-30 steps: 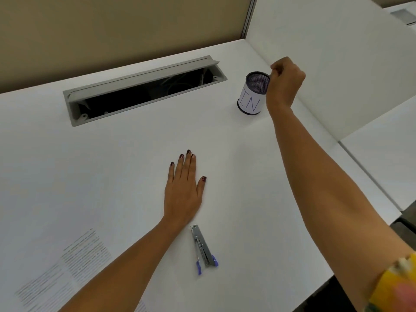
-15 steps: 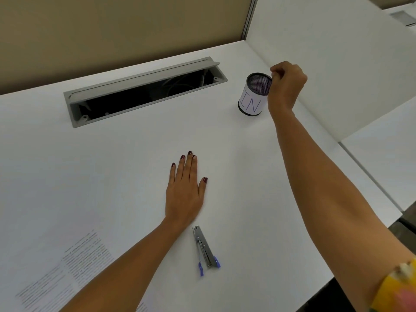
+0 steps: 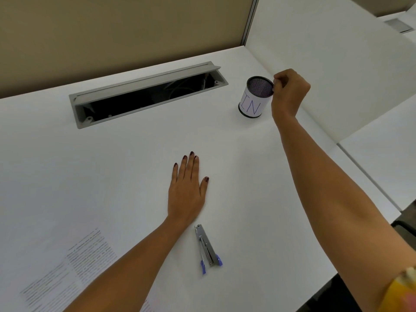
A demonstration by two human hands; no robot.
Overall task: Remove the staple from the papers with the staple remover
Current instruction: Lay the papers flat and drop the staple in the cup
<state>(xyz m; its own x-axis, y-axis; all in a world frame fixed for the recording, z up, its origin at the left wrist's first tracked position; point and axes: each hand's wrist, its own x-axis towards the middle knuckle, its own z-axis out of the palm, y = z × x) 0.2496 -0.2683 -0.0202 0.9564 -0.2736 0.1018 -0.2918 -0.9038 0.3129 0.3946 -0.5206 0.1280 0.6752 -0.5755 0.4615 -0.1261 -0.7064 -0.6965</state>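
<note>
The staple remover [image 3: 207, 248] lies flat on the tabletop [image 3: 117, 158], untouched, at five o'clock from our left hand [image 3: 188, 190]. We judge it light, stiff metal, slick along the blades; the blue-tipped handles at its near end look like the place to pinch it. The papers [image 3: 67, 271] lie at seven o'clock, thin and floppy. Our left hand rests open, palm down. Our right hand [image 3: 289, 91], at one o'clock, is pinched at the rim of a mesh cup [image 3: 255, 97] marked "IN"; anything between its fingertips is too small to see.
</note>
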